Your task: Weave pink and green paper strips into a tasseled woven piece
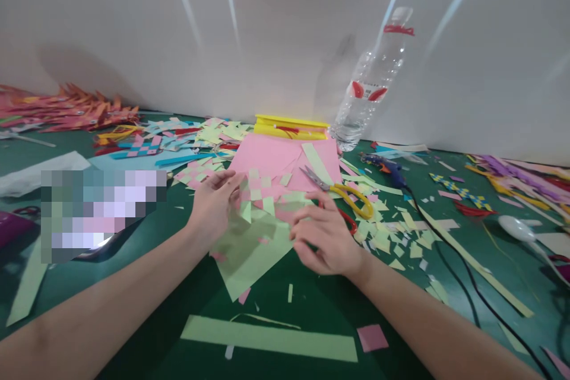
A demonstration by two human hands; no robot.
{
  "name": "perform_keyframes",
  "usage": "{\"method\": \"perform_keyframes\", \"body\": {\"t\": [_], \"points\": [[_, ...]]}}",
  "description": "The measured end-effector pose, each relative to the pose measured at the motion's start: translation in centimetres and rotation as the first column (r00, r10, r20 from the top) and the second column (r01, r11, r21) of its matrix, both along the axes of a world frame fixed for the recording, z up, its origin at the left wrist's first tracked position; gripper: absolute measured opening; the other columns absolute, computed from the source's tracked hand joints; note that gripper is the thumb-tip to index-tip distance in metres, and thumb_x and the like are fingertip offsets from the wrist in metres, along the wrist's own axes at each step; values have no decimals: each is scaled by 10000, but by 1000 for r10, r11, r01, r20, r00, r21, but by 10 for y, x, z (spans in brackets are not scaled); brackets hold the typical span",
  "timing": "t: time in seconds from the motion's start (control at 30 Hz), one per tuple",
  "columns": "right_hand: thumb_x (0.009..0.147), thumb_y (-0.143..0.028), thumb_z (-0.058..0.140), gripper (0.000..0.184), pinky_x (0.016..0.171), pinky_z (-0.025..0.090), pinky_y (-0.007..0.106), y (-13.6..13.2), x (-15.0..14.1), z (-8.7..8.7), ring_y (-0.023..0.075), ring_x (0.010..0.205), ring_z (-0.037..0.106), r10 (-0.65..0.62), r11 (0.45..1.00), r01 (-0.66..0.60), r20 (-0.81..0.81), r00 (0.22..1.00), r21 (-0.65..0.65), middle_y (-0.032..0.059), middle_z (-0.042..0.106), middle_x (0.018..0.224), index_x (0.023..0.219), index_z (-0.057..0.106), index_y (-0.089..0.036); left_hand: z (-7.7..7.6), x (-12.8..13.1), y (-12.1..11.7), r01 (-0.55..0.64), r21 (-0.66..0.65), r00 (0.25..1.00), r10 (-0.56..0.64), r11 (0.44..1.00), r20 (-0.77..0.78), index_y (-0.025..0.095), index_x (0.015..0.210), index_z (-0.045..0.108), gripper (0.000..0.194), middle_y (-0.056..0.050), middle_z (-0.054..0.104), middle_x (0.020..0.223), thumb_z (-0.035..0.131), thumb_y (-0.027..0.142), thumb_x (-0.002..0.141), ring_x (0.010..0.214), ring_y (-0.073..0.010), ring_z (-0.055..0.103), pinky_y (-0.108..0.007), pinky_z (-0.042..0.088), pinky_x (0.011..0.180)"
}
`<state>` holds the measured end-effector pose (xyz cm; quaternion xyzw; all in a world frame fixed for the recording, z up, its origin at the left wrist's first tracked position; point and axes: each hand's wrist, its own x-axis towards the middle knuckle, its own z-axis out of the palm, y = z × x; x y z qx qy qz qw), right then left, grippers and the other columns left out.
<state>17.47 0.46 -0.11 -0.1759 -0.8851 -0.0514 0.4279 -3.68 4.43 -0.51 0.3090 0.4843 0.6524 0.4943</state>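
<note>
My left hand pinches the left edge of a woven paper strip in pink and pale green checks, with loose green ends hanging down. Right of it, my right hand hovers with its fingers loosely bent and apart, and I see nothing in them. Below both hands lies a pale green paper sheet; behind them is a pink paper sheet. Yellow-handled scissors rest on the pink sheet just beyond my right hand. A red handle shows partly behind that hand.
A tilted water bottle leans against the wall. The blue glue gun trails a black cord on the right. A blurred-out device lies left. Paper scraps cover much of the green table; a green strip lies in front.
</note>
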Motion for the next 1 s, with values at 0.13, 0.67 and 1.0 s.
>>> {"method": "perform_keyframes", "body": {"t": [0.13,0.67,1.0], "points": [[898,-292,473,260,971,447,343,-2,-7,-7,138,754,664,132,990,-140,245,960,16,-2,711,668,668,561,-209,-3,-3,3,-25,27,997,23,999,76,171,767,637,195,10,620,730,794,207,657,556,-75,575,-157,467,482],[936,-351,468,294,858,525,319,-1,-8,-8,197,1005,665,132,983,-67,405,905,-171,78,743,1015,885,661,-136,1,-1,0,-22,51,991,15,998,135,175,754,652,212,27,622,687,822,206,631,532,-72,571,-159,478,480],[885,-178,482,175,803,549,335,0,-8,-9,191,838,707,-261,960,266,68,963,-89,84,760,881,872,655,-156,4,-1,-2,-6,7,994,5,1000,111,182,771,642,211,33,596,639,808,214,645,517,-91,570,-168,459,444]]}}
